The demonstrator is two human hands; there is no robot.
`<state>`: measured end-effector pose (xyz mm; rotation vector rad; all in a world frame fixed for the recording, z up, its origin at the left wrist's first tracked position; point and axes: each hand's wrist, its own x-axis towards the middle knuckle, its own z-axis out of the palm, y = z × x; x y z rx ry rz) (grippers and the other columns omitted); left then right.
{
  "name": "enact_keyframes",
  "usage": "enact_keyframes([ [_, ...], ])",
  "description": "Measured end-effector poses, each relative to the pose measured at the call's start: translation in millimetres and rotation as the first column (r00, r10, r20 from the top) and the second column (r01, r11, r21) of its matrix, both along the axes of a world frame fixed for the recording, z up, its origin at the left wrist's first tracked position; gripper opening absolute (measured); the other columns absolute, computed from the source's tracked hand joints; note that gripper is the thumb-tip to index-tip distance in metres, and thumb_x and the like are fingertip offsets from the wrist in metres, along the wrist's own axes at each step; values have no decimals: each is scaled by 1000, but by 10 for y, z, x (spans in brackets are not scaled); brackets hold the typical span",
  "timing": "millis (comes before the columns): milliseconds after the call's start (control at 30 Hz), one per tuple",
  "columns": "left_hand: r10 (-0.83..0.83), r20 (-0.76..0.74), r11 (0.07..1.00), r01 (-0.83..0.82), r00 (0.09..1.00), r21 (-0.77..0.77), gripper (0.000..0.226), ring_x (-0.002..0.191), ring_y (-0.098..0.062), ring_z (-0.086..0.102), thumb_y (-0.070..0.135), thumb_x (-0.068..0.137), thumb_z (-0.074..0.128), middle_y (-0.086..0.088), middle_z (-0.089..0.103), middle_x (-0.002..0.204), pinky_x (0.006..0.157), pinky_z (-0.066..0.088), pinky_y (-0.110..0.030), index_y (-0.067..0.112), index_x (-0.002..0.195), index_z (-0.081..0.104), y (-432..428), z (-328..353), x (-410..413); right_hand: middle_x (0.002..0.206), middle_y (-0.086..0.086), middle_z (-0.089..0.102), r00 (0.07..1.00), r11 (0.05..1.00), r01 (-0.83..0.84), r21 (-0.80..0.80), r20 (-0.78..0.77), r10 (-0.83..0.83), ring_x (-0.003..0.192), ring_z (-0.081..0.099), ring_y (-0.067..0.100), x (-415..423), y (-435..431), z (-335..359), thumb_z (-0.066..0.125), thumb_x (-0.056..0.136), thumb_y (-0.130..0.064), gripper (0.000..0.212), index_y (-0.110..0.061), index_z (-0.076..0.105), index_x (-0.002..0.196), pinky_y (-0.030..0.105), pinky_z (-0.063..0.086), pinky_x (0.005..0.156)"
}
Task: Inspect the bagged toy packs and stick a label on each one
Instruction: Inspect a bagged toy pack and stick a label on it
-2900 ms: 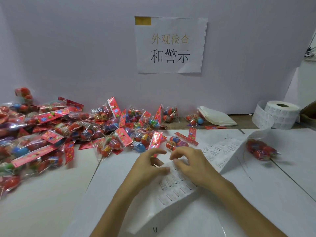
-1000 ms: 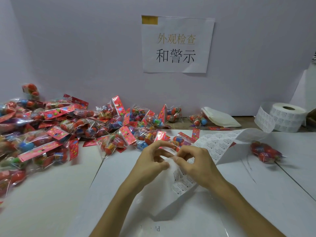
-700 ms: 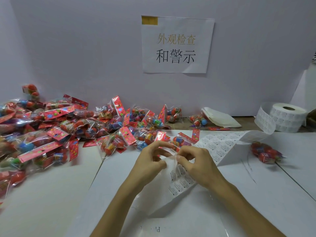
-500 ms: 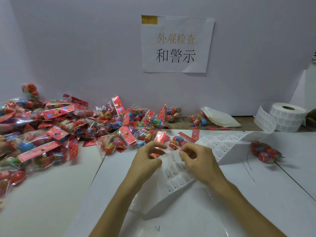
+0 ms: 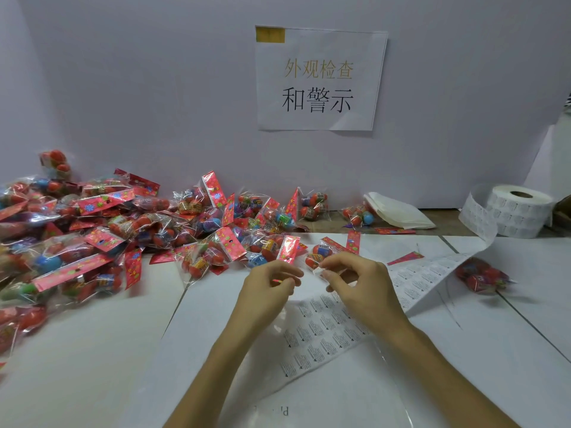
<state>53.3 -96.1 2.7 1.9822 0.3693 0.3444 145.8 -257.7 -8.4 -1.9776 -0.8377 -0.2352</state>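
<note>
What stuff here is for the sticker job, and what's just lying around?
For the job: heap of bagged toy packs, lone toy pack on the right, label strip, label roll, peeled label pinched in the right hand.
Just lying about: wall sign, white folded sheets, loose red card strip.

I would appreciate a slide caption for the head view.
Right hand pinches a white label above the label strip, left hand alongside; bagged toy packs heaped left.

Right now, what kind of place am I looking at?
Probably a factory inspection and labelling bench: heaped bagged toy packs, a label roll, and a posted sign naming appearance inspection.
</note>
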Motion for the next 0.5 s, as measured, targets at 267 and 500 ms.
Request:
enact_keyframes([
  [267, -37, 56, 997, 40, 998, -63, 8, 78, 0, 70, 32, 99, 63, 11, 74, 95, 61, 49, -11, 36, 103, 69, -6, 11, 9, 94, -30, 71, 986, 986, -164, -34, 38, 165, 88, 70, 0, -28, 14, -18, 77, 86, -9, 49, -51, 67, 109, 12, 56, 75],
  [500, -5, 71, 1000, 5, 997, 13, 10, 83, -13, 70, 22, 89, 77, 4, 75, 87, 76, 57, -26, 20, 80, 74, -12, -20, 7, 94, -41, 65, 976, 978, -205, -45, 68, 208, 91, 67, -3, -51, 36, -26, 77, 85, -6, 60, -59, 61, 107, 9, 54, 71],
])
